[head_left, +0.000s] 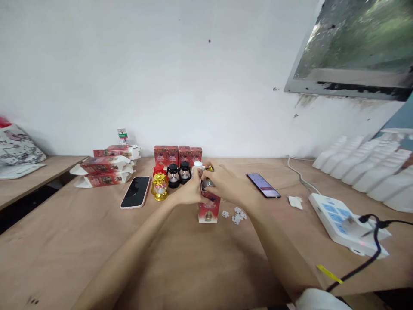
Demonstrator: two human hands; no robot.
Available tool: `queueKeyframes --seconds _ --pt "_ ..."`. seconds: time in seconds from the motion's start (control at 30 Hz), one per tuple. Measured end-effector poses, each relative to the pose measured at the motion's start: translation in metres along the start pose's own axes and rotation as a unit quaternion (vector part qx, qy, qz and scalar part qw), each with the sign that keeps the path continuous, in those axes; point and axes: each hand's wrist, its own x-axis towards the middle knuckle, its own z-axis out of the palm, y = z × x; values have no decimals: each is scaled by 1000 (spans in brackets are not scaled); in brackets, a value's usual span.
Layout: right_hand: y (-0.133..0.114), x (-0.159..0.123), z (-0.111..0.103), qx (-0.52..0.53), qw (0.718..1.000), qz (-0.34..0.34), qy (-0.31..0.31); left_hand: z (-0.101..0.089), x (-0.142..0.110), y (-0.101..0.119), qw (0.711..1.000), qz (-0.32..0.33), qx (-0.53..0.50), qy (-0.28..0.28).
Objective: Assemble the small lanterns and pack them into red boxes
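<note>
Left hand (192, 189) is wrapped around the left side and top edge of a red printed gift box (208, 212), which stands on the wooden table (180, 262) at the middle of the view. From the far left, a stack of red cartons (106, 174) is seen with white end flaps unfolded; whether anything is held inside cannot be told. To its right lie a pink-cased smartphone (136, 193), then a gold mini lantern (160, 188) in front of a red mini lantern (159, 169). Beside these stand two black mini lanterns (179, 174), close to the left hand; they could be toppled if the wrist were swung outward. Behind them, four upright red boxes (177, 156) are lined up, their contents hidden.

At the gift box's mouth, a dark, rounded lantern part (208, 184) is grasped by the curled fingers of the right hand (222, 178); its full shape is covered. The box edge could be creased if the part were pressed against it at a slant, and the box could be tipped if the left hold were loosened. Farther right, small white plastic clips (237, 215) are scattered near the box, where they could be brushed aside by the right forearm.
</note>
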Motion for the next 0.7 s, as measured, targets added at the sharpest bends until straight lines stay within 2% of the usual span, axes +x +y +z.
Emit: queueKeyframes --seconds 0.13,0.23,0.33,0.5,0.7 --pt "-2 -4 -7 -9 997 22 -71 -5 -2 5 995 -22 85 -48" --pt "-4 -5 -10 3 993 19 -112 -12 -5 19 976 -60 187 -96" --pt "-2 -3 -9 34 990 1 -140 -16 -6 30 958 -82 246 -121" --pt "1 -1 -7 104 979 -51 -168 -19 -9 40 935 -108 296 -164" --pt "-2 0 -8 147 965 -128 -177 -27 -19 50 920 -116 293 -232"
